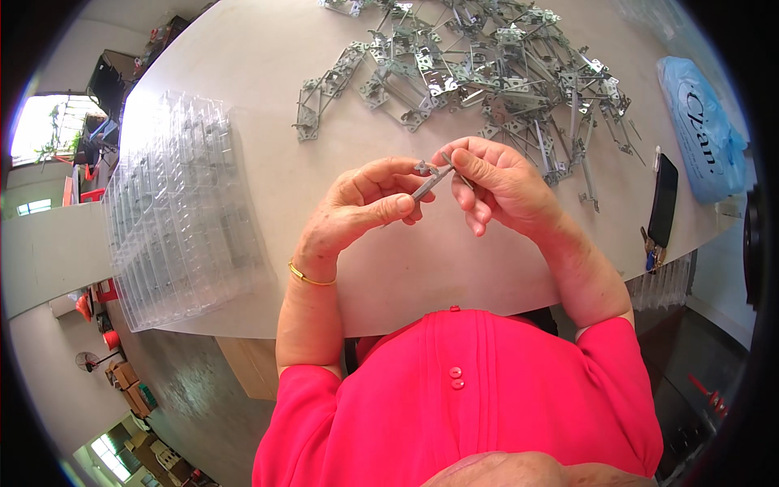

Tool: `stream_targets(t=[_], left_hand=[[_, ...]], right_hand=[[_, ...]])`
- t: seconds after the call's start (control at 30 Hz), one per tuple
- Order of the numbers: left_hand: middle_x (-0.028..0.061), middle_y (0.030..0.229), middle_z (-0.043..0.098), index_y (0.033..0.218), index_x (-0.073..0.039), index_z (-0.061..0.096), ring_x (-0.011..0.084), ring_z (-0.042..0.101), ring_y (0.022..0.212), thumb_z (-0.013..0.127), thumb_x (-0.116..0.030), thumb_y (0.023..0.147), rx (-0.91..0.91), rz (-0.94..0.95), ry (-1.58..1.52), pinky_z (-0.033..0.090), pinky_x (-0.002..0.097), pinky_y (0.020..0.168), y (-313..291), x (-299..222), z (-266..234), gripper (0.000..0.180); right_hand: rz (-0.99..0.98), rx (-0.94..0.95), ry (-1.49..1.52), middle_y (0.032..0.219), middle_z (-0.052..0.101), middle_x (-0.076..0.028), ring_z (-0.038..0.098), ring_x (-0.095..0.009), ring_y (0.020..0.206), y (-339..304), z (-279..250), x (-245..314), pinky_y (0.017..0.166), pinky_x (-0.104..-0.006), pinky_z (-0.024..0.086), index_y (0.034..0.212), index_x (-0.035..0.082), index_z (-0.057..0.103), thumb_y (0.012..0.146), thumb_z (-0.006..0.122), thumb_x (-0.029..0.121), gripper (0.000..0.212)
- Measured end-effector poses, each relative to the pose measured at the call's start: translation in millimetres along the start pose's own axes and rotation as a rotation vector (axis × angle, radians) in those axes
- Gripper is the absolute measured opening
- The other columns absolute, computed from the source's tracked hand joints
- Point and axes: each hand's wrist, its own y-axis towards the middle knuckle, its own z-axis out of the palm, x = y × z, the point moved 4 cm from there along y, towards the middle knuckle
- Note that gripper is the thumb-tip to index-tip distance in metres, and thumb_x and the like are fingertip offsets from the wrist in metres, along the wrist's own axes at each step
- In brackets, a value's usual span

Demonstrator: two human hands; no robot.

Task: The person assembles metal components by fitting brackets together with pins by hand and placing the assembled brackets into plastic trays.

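Between both hands, just above the near part of the table, is a narrow grey metal bracket (pixel 430 184) with a small notched end. My left hand (pixel 365 196) pinches its lower end between thumb and fingers. The thumb and index finger of my right hand (pixel 497 177) close on its upper end, while the other right fingers curl below. A thin dark edge shows under the right thumb; I cannot tell whether it is a second piece. Beyond my hands lies a tangled pile of similar metal brackets (pixel 438 77), with flat perforated plates and thin rods.
A stack of clear plastic trays (pixel 174 211) stands at the table's left side. On the right lie a blue plastic bag (pixel 703 130), a black phone (pixel 663 201) and some keys (pixel 652 253). The pale table (pixel 268 49) has a curved near-left edge.
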Motion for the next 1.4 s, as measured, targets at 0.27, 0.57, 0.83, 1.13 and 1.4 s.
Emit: stream_targets(t=[0.27,0.57,0.83,1.13,1.4], left_hand=[[0.0137,0.112,0.072,0.132,-0.001,0.062,0.0182,0.067,0.093,0.074,-0.017,0.094,-0.004,-0.023,0.053,0.053,0.0309,0.081,-1,-2,4,0.043],[0.0081,0.107,0.070,0.127,0.001,0.064,0.0130,0.063,0.096,0.075,-0.015,0.094,0.134,-0.101,0.012,0.053,0.0297,0.083,-4,-6,13,0.038],[0.0178,0.105,0.072,0.127,0.004,0.061,0.0214,0.070,0.082,0.073,-0.030,0.093,0.056,-0.138,0.014,0.053,0.0314,0.079,-7,-9,12,0.049],[0.0207,0.108,0.071,0.132,0.005,0.057,0.0239,0.070,0.086,0.056,-0.021,0.104,0.090,0.075,-0.250,0.057,0.0371,0.076,7,2,-6,0.037],[0.0204,0.109,0.070,0.132,0.004,0.056,0.0241,0.071,0.089,0.055,-0.019,0.104,0.055,0.089,-0.262,0.057,0.0365,0.078,9,4,-10,0.036]], right_hand=[[0.055,0.036,-0.107,0.076,0.070,-0.012,0.066,-0.013,0.053,1,-9,-1,0.047,-0.0274,0.055,0.106,0.001,0.058,0.106,0.054,0.026,0.025],[-0.011,-0.087,-0.515,0.073,0.070,-0.009,0.065,-0.012,0.056,-2,-7,8,0.049,-0.0241,0.051,0.099,0.004,0.057,0.104,0.055,0.025,0.022],[-0.225,-0.260,-0.581,0.075,0.069,-0.005,0.061,-0.007,0.056,-8,-3,16,0.049,-0.0217,0.048,0.103,0.005,0.055,0.107,0.053,0.025,0.020],[-0.323,-0.228,-0.410,0.087,0.065,-0.006,0.063,-0.008,0.060,-5,-1,11,0.052,-0.0238,0.053,0.114,0.002,0.055,0.105,0.055,0.014,0.015],[-0.188,-0.165,-0.485,0.064,0.058,0.000,0.051,-0.005,0.046,-11,10,12,0.042,-0.0221,0.041,0.110,0.005,0.062,0.105,0.059,0.018,0.015]])
